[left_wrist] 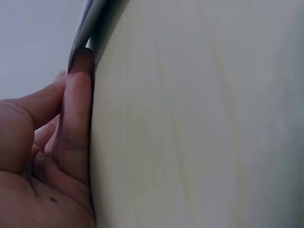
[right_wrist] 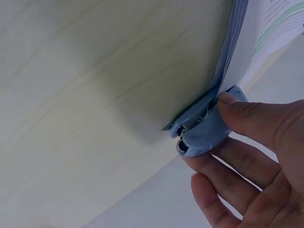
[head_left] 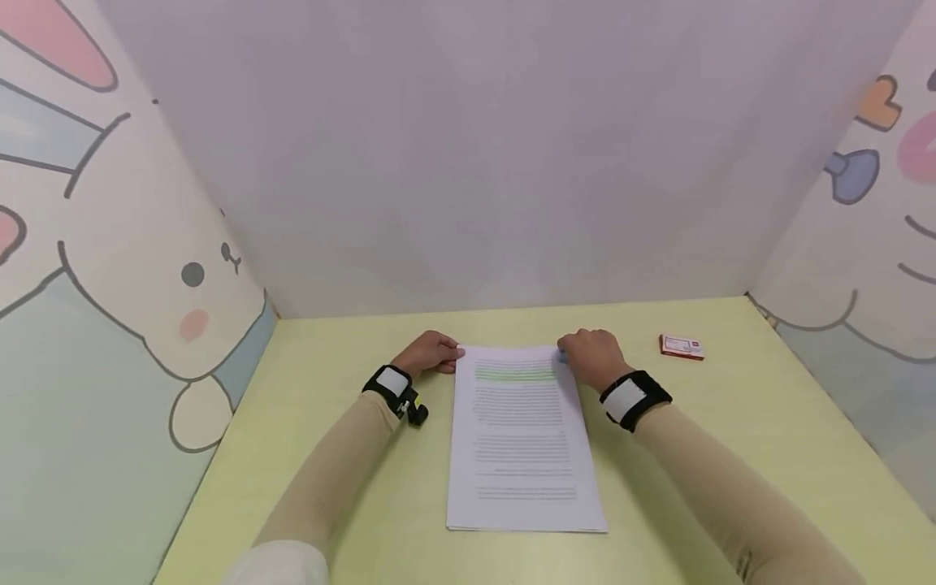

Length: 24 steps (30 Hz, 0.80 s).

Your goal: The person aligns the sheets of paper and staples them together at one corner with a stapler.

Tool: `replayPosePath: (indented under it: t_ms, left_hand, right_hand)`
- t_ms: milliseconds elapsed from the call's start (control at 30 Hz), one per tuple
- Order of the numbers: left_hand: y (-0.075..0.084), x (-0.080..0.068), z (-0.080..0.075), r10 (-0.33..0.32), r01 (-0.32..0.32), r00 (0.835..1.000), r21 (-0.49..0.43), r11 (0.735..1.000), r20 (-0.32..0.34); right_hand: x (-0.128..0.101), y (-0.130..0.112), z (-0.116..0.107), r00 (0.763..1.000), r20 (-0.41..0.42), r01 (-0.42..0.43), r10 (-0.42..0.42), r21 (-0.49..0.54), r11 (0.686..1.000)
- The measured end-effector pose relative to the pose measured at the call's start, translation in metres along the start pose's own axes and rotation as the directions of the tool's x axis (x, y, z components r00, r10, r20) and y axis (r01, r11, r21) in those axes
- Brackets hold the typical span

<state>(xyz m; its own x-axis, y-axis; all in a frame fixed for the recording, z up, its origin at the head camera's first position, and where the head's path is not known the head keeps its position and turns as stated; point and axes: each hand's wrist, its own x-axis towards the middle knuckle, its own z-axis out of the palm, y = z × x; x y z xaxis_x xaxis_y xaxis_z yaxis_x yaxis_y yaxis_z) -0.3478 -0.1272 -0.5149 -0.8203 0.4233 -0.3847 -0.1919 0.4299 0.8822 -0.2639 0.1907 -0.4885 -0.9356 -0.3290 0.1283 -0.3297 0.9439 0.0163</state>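
One stack of printed paper (head_left: 522, 439) lies flat on the yellow worktop (head_left: 731, 422), between two hands. The right hand (head_left: 594, 357) pinches one blue clip (right_wrist: 204, 130) onto the stack's far right corner — thumb on top, fingers beneath. The left hand (head_left: 431, 353) rests at the far left corner, one finger straight along the edge, holding nothing — apparently just touching. One small red box (head_left: 682, 347) sits well apart.

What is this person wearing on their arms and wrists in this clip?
Both arms are in snug beige sleeves. Each wrist carries a black strap with a white patch: the left wrist strap has a small black device hanging from it, the right wrist strap is wider. A white cuff shows lower left.
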Motion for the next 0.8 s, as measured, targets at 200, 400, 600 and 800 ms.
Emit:
replayPosePath:
  t_ms: [200,400,600,800]
  left_hand:
    - [0.004,0.008,0.001,-0.004,0.004,1.000,-0.001,1.000,-0.005]
    - [0.014,0.013,0.003,-0.004,0.004,1.000,0.013,1.000,0.001]
    - [0.014,0.017,0.003,-0.020,0.020,1.000,0.001,1.000,-0.005]
    - [0.005,0.018,0.004,-0.028,0.028,1.000,-0.003,1.000,-0.004]
  right_hand:
    - [0.005,0.008,-0.002,0.999,0.042,-0.010,0.010,0.009,1.000]
    - [0.007,0.019,-0.003,0.996,0.072,-0.049,0.046,0.038,0.998]
    - [0.007,0.027,0.004,0.995,0.068,-0.075,0.069,0.091,0.993]
    - [0.002,0.029,0.008,0.996,0.054,-0.071,0.065,0.140,0.988]
